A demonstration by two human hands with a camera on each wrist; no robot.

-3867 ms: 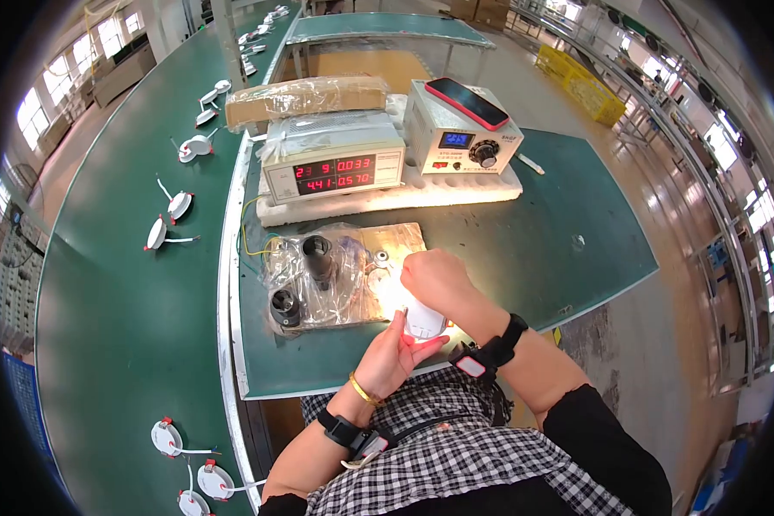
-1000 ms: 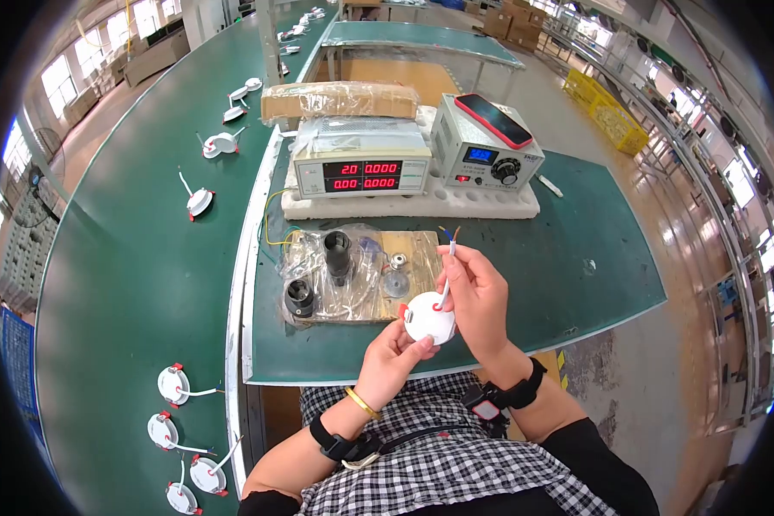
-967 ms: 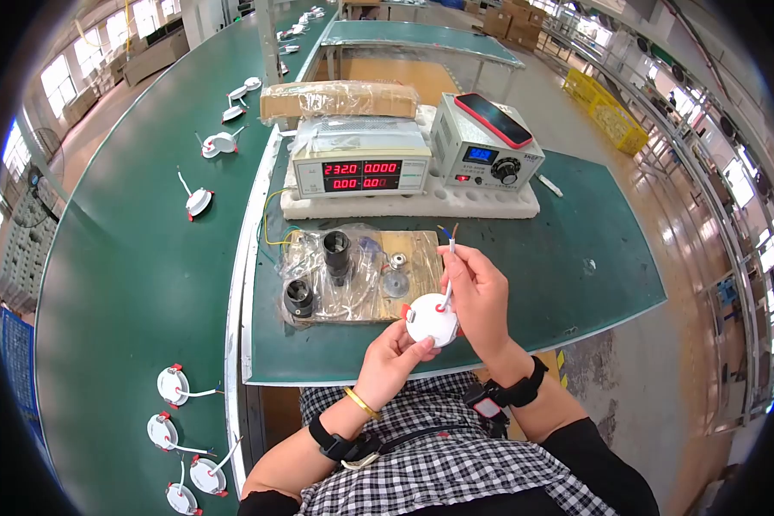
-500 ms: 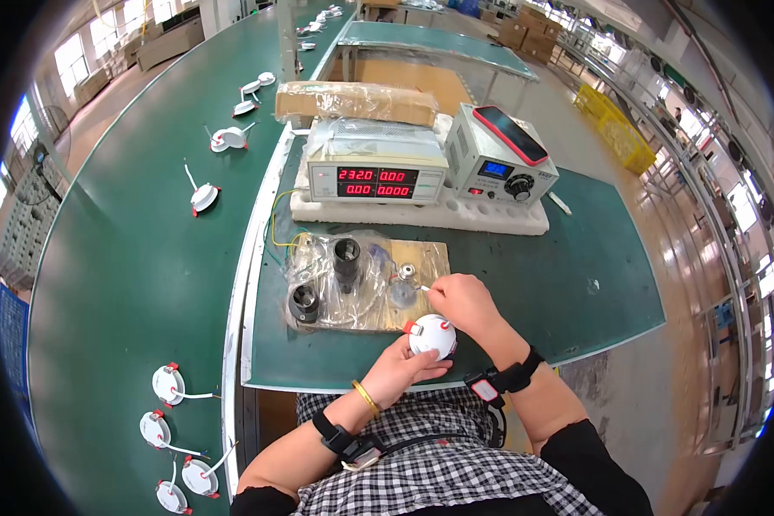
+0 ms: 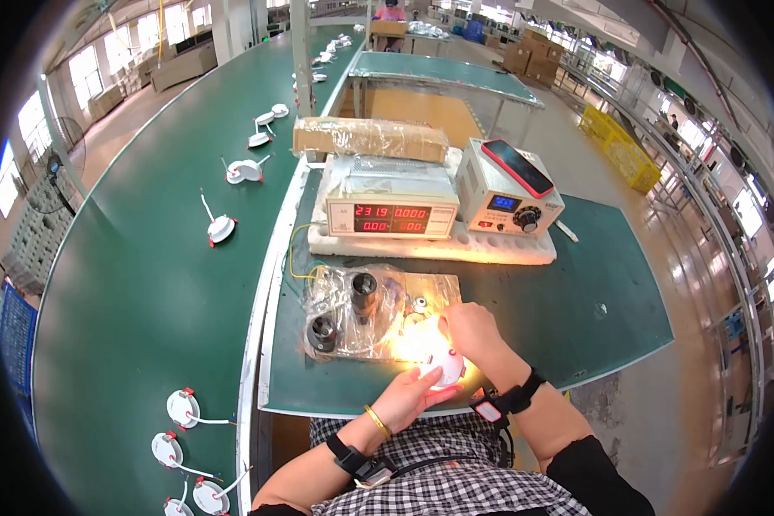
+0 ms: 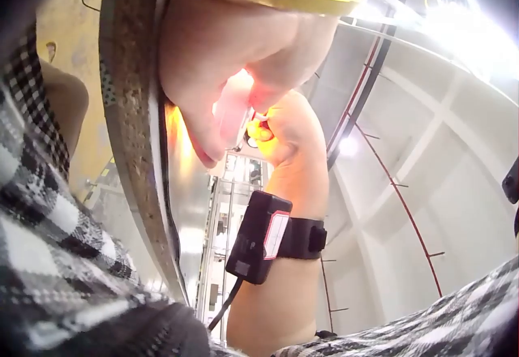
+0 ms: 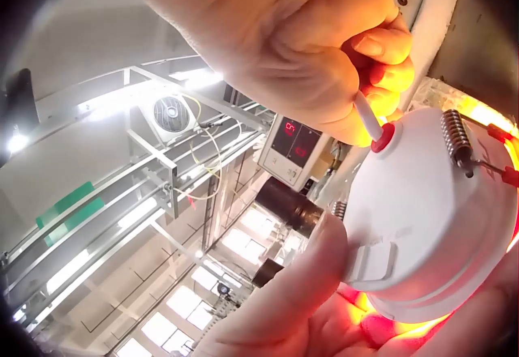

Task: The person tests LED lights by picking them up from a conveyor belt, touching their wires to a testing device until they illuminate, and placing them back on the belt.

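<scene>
A round white lamp is lit, its glow spilling over the taped board. The left hand grips the lamp's rim between thumb and fingers, seen closely in the right wrist view, where the lamp body shows a spring clip. Curled fingers of the right hand pinch the short white cable rising from the lamp's back. The wire ends are hidden by that hand and the glare. In the left wrist view the left hand is near the right hand.
Behind the board stand a meter with red digits and a power supply with a phone on it. Two black sockets, one a tall socket, stand on the board. Several white lamps lie on the long green table at left.
The lamp, dark half a second ago, is lit. Earlier the right hand raised the cable upright, then lowered its end toward the board. The head view has shifted.
</scene>
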